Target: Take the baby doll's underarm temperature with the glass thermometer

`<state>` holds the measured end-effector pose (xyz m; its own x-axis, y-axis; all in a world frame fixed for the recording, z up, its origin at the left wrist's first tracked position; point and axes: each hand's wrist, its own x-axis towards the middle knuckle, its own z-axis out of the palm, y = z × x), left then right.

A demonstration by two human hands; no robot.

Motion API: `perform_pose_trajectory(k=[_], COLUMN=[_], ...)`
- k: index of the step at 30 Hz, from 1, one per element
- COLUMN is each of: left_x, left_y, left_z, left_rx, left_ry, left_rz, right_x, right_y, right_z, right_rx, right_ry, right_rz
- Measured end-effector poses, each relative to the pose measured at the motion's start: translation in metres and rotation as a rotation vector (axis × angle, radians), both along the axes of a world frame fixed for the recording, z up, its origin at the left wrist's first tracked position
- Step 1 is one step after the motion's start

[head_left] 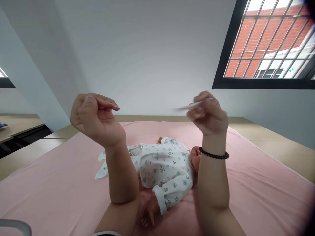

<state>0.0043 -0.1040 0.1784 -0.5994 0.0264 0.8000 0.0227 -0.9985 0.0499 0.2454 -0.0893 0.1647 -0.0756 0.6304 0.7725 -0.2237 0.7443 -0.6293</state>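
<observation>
A baby doll [167,164] in a white printed outfit lies on its back on a pink sheet [61,193], its head to the right and partly behind my right forearm. My left hand [94,116] is raised over the leg end, fingers curled together and thumb pressed against them; I see nothing in it. Up on the right, my right hand [208,113] pinches a thin pale stick [188,107] that points left and is blurred by motion. What kind of stick it is cannot be made out. Neither hand touches the doll.
Light wooden table surface [278,147] shows around the sheet. A grey curved edge [16,224] sits at the lower left. Behind stands a plain wall [147,59], with a barred window [268,42] at the upper right. Another wooden table [19,121] is at the far left.
</observation>
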Motion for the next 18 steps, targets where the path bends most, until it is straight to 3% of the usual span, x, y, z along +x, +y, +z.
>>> perform_pose_trajectory(k=[2,7,10,15,18], left_x=[0.0,-0.001,-0.002,-0.003,-0.006], left_y=[0.0,-0.001,0.0,0.002,0.003], left_z=[0.0,-0.002,-0.001,0.001,0.001], left_rx=[-0.011,-0.036,-0.011,0.016,0.017], left_ry=[0.0,0.022,0.005,-0.026,-0.027], left_rz=[0.012,0.059,0.029,0.038,0.046], right_x=[-0.003,-0.009,-0.013,-0.017,-0.016], right_y=[0.0,0.01,0.017,0.023,0.024], right_z=[0.0,-0.003,-0.005,-0.007,-0.007], right_rx=[-0.035,-0.095,-0.133,-0.176,-0.141], right_ry=[-0.111,0.056,-0.099,0.003,-0.12], right_rz=[-0.096,0.106,0.019,0.193,0.132])
